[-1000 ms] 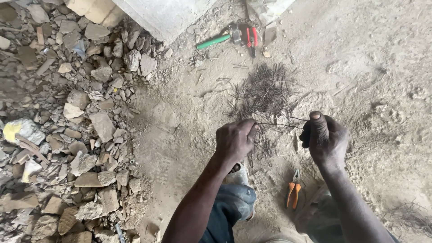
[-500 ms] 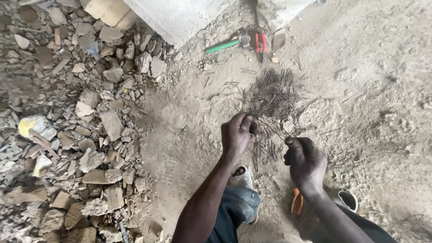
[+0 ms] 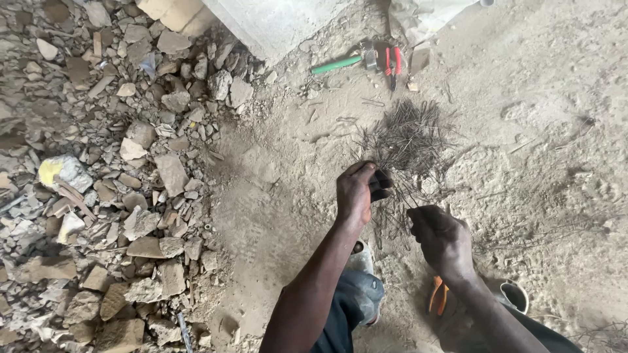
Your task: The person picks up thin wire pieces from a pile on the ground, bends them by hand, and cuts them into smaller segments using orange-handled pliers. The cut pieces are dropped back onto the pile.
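My left hand (image 3: 356, 191) is closed around a dark, short object at the near edge of a heap of thin wire pieces (image 3: 407, 138) lying on the dusty ground. My right hand (image 3: 441, 236) is just below and to the right, fingers curled around several thin wires that run up toward the heap. The two hands are close together but apart. Orange-handled pliers (image 3: 438, 294) lie on the ground by my right wrist, partly hidden by my forearm.
A wide bed of broken stone rubble (image 3: 118, 196) covers the left side. At the top lie a green-handled tool (image 3: 337, 64), red-handled pliers (image 3: 392, 62) and a concrete block (image 3: 275, 23). A small dark cup (image 3: 513, 295) stands near my right arm.
My right hand has dropped from the level of the left hand to a place lower and nearer me, drawing wires with it. The left hand has stayed at the heap's edge.
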